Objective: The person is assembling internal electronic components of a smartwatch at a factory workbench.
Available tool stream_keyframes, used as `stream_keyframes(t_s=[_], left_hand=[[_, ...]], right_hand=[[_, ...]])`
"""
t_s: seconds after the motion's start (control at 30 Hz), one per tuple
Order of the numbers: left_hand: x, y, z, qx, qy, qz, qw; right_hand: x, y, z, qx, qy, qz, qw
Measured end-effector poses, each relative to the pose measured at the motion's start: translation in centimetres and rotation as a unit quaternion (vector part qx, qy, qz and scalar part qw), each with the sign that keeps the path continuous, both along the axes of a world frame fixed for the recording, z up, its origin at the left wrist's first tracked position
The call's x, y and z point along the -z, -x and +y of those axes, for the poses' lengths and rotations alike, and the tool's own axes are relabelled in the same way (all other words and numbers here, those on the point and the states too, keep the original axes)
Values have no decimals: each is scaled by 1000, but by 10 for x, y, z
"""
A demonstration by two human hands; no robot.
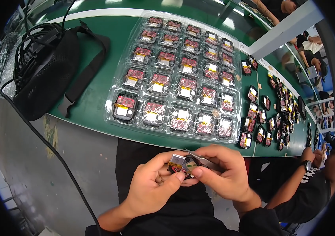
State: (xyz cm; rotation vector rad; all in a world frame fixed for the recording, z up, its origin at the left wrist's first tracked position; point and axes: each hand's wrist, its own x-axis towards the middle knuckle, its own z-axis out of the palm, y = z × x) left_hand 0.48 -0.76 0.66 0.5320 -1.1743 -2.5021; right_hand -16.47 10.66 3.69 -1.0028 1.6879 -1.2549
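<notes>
Above my lap, my left hand (153, 183) is closed around a small black-cased electronic device (179, 170) with a red circuit board. A silver battery pouch (177, 159) with yellow tape stands tilted out of the casing, beside my left fingers. My right hand (226, 173) pinches a thin grey flat piece (203, 159) over the device's right side. Close to the right thumb tip, a tan adhesive pad (191, 165) shows; whether it sits on the device or on the battery I cannot tell. My fingers hide much of the casing.
Ahead on the green table (96, 84) lies a clear plastic tray (112, 114) holding rows of similar devices. Several loose devices (262, 116) spread to its right. A black mesh bag (49, 78) with cables sits left. A co-worker's arm (293, 181) is at the right.
</notes>
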Motion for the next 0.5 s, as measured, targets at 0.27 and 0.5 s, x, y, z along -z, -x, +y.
stream_keyframes(t_s=[0.27,0.5], left_hand=[[0,-2,3,-3,-37,-2,999],[10,-8,10,-59,130,-12,990]], right_hand=[[1,-2,3,0,12,10,1000],[-12,3,-6,-33,2,64,997]])
